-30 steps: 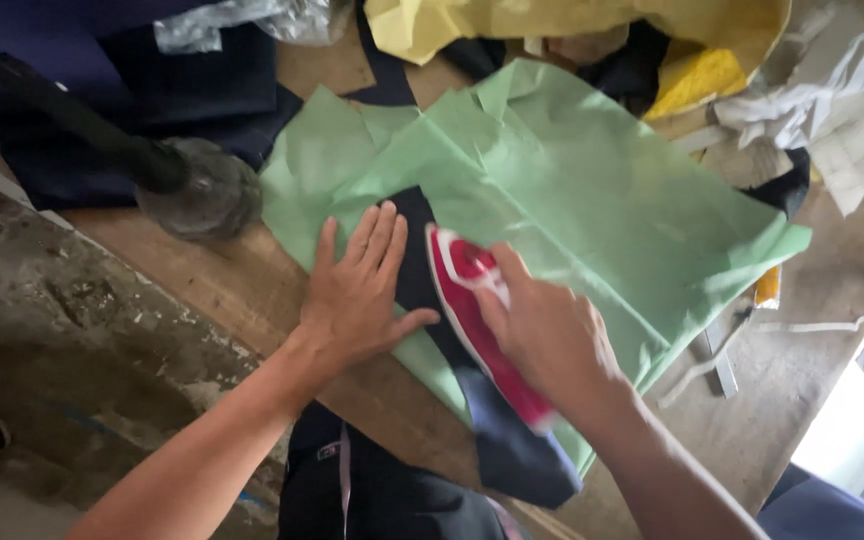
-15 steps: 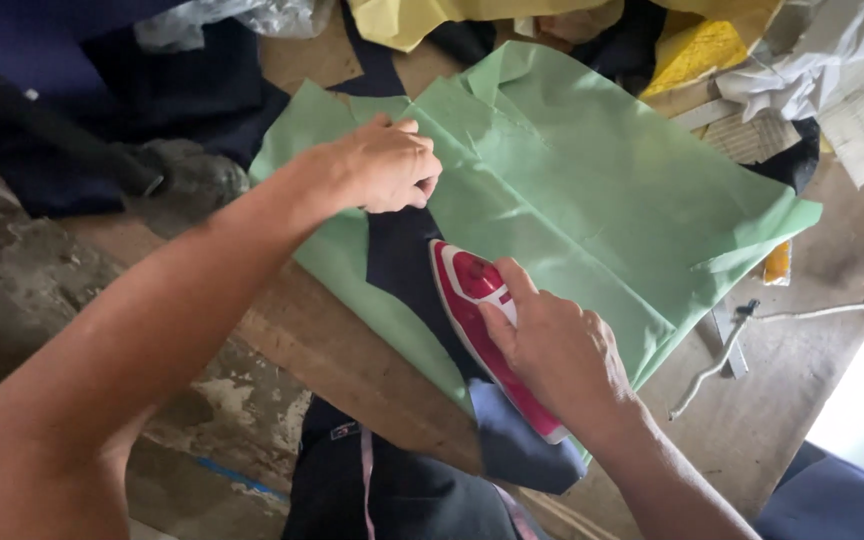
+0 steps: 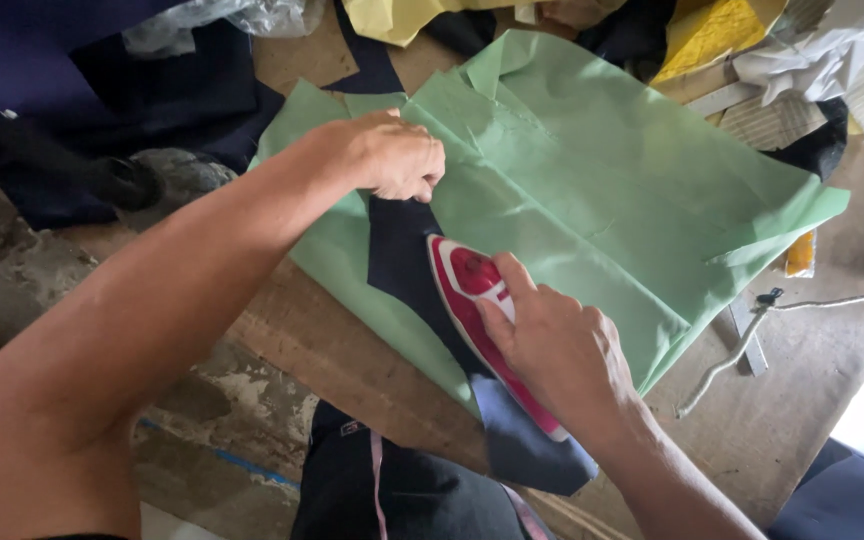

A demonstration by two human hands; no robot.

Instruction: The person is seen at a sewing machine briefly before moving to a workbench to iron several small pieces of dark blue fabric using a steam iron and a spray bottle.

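Observation:
A large sheet of light green fabric lies spread over a wooden worktable. A strip of dark navy cloth runs across it toward me. My right hand grips a red and white clothes iron, which rests on the navy strip with its tip pointing away from me. My left hand reaches across and pinches the far end of the navy strip where it meets the green fabric, fingers curled shut on the cloth.
Dark navy fabric is piled at the back left. Yellow cloth and white paper lie at the back right. A white cord trails over the table on the right. A round grey weight sits left of the green sheet.
My left hand lifted from lying flat on the navy strip, reached to its far end and pinched it. The iron has slid slightly forward along the strip.

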